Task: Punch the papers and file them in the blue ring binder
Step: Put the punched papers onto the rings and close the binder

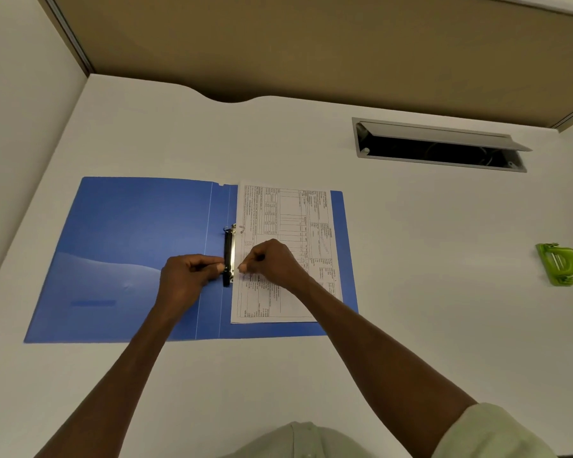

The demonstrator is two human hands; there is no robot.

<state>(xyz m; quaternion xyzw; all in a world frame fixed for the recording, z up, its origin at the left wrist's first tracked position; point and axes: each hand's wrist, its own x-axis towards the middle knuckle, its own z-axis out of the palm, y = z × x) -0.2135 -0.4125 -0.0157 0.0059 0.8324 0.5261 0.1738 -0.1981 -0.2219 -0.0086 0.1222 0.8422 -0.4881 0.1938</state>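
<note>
On the white desk (411,292) the blue ring binder (119,246) lies open, both hands at its ring mechanism (228,256) — left hand (186,276) pinching its near end, right hand (272,262) pinching the papers (288,219) beside it — with the green hole punch (559,264) well apart, far right.

Both forearms extend forward and converge toward centre of view. Left hand (189,279): knuckles up, fingers curled, fingertips pointing right and pinching inward. Right hand (272,264): fingers curled, thumb and forefinger tips pointing left in a pinch. The two hands are near each other, fingertips facing, not touching.
</note>
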